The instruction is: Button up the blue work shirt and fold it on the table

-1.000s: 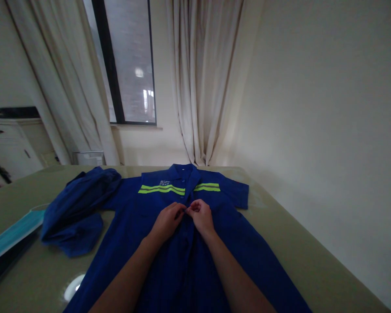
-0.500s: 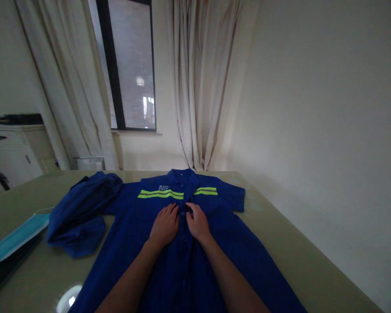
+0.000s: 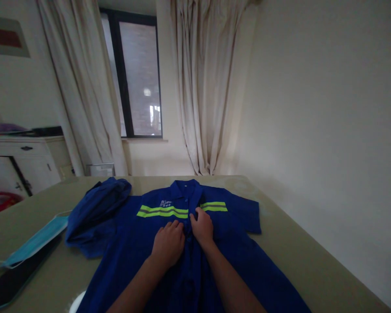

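A blue short-sleeved work shirt [image 3: 234,256] lies front up, its collar toward the far edge and yellow-green reflective bands across the chest. My left hand [image 3: 168,244] rests on it just left of the button placket, fingers curled down onto the cloth. On the other side, my right hand [image 3: 202,226] grips the placket edge right below the chest band, thumb toward the left. The fingertips of both hands are partly hidden, and the two hands are close but apart.
A crumpled blue garment [image 3: 97,217] lies against the shirt's left sleeve. Farther left, a light-blue face mask [image 3: 37,241] rests over a dark flat object [image 3: 16,278]. A white round thing [image 3: 76,302] shows at the near edge. The wall [image 3: 329,152] borders the table [image 3: 280,234] on the right.
My right hand has moved up the placket toward the chest band, while my left hand stays beside the placket. The camera view has tilted up and shifted slightly left.
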Motion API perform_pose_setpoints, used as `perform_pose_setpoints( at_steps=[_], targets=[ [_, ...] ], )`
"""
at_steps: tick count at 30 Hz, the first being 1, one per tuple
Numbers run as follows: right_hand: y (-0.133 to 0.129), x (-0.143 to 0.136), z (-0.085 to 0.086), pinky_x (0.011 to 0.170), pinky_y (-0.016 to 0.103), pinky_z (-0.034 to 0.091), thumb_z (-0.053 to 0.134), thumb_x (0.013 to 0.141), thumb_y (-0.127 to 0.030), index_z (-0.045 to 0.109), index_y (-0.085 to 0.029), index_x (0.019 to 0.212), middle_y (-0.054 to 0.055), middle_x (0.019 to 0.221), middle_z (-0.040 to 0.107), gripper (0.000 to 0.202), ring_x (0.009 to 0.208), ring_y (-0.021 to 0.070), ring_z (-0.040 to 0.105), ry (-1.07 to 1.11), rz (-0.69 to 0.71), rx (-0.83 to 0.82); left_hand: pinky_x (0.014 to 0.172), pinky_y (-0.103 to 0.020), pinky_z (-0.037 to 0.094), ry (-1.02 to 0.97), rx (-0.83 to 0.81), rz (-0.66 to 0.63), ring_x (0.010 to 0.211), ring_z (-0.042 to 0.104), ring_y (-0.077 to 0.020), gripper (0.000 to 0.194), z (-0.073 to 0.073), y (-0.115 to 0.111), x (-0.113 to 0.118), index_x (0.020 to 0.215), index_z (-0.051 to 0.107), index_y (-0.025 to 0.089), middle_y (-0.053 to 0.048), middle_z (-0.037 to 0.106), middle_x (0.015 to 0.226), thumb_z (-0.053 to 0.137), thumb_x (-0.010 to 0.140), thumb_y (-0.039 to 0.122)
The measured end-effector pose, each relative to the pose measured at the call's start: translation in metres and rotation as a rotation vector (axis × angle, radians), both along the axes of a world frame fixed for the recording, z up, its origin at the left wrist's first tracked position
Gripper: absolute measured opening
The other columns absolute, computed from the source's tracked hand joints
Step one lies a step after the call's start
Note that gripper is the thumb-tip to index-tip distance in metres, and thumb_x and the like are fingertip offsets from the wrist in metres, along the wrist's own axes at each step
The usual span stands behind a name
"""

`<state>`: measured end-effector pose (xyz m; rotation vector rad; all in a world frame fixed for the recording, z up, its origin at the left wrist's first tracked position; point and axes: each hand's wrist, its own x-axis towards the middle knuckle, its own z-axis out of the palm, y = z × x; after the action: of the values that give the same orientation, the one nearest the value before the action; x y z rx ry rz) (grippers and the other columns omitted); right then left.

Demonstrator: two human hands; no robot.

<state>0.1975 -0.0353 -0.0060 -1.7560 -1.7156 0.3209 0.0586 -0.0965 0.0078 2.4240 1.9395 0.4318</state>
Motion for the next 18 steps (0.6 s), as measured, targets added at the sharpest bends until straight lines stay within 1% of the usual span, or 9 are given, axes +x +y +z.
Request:
perform_pose_setpoints(
  at_steps=[1, 3, 6, 9, 12, 15, 16, 18],
  targets=[
    [0.000, 0.002, -0.003, 0.070, 0.026, 0.042, 0.061, 0.093, -0.028, 0.066, -0.022, 0.094, 0.006, 0.094, 0.075, 0.008, 0.090, 0.0220, 0.071, 0.037, 0.008, 0.023, 0.092, -0.045, 0.049, -0.025, -0.006, 0.035, 0.109, 0.066, -0.0301, 0.032, 0.003, 0.008, 0.003, 0.108, 0.070, 0.019, -0.013, 0.072, 0.113, 0.040, 0.099, 0.021],
    [0.001, 0.005, -0.008, 0.070, 0.026, 0.042, 0.064, 0.091, -0.029, 0.066, -0.021, 0.088, 0.005, 0.086, 0.074, 0.008, 0.082, 0.0213, 0.070, 0.115, 0.010, 0.070, 0.092, -0.042, 0.047, -0.080, -0.009, 0.070, 0.109, 0.064, -0.0289, 0.027, 0.005, 0.026, 0.008, 0.105, 0.069, 0.020, -0.013, 0.070, 0.111, 0.043, 0.098, 0.020],
    [0.005, 0.009, -0.014, 0.070, 0.027, 0.043, 0.067, 0.087, -0.030, 0.067, -0.021, 0.090, 0.004, 0.082, 0.073, 0.010, 0.078, 0.0214, 0.069, 0.226, -0.008, 0.149, 0.090, -0.035, 0.045, -0.156, -0.027, 0.042, 0.110, 0.064, -0.0251, 0.020, -0.003, 0.048, 0.009, 0.104, 0.069, 0.022, -0.008, 0.069, 0.112, 0.050, 0.097, 0.023],
    [0.007, 0.007, -0.016, 0.068, 0.027, 0.043, 0.068, 0.085, -0.030, 0.067, -0.021, 0.091, 0.003, 0.081, 0.072, 0.011, 0.074, 0.0205, 0.067, 0.294, 0.021, 0.187, 0.079, -0.028, 0.044, -0.266, -0.086, -0.014, 0.094, 0.066, -0.0197, 0.014, -0.014, 0.060, -0.001, 0.100, 0.069, 0.023, -0.004, 0.070, 0.100, 0.057, 0.094, 0.025],
    [0.005, 0.003, -0.013, 0.066, 0.025, 0.041, 0.064, 0.086, -0.025, 0.068, -0.022, 0.090, 0.001, 0.081, 0.071, 0.007, 0.072, 0.0180, 0.065, 0.276, 0.121, 0.199, 0.069, -0.025, 0.042, -0.350, -0.156, -0.076, 0.080, 0.065, -0.0172, 0.009, -0.019, 0.068, -0.013, 0.093, 0.070, 0.020, -0.001, 0.070, 0.086, 0.064, 0.086, 0.023],
    [0.001, 0.000, -0.008, 0.066, 0.024, 0.039, 0.060, 0.086, -0.019, 0.070, -0.023, 0.090, 0.000, 0.086, 0.070, 0.011, 0.074, 0.0161, 0.063, 0.189, 0.211, 0.196, 0.062, -0.025, 0.039, -0.374, -0.193, -0.104, 0.069, 0.061, -0.0163, 0.002, -0.019, 0.077, -0.019, 0.079, 0.067, 0.018, 0.001, 0.066, 0.073, 0.066, 0.079, 0.016],
    [0.000, 0.000, -0.007, 0.067, 0.024, 0.039, 0.059, 0.085, -0.017, 0.070, -0.024, 0.091, 0.000, 0.087, 0.070, 0.014, 0.075, 0.0157, 0.063, 0.162, 0.228, 0.190, 0.062, -0.025, 0.039, -0.379, -0.183, -0.103, 0.069, 0.061, -0.0164, 0.005, -0.019, 0.079, -0.019, 0.077, 0.066, 0.018, 0.000, 0.065, 0.072, 0.065, 0.078, 0.013],
    [-0.001, -0.001, -0.006, 0.068, 0.024, 0.039, 0.059, 0.085, -0.016, 0.071, -0.024, 0.092, 0.001, 0.090, 0.071, 0.016, 0.078, 0.0155, 0.064, 0.122, 0.234, 0.176, 0.069, -0.027, 0.040, -0.392, -0.134, -0.087, 0.077, 0.061, -0.0176, 0.010, -0.021, 0.082, -0.016, 0.079, 0.065, 0.018, -0.002, 0.065, 0.082, 0.060, 0.081, 0.010]
  ],
)
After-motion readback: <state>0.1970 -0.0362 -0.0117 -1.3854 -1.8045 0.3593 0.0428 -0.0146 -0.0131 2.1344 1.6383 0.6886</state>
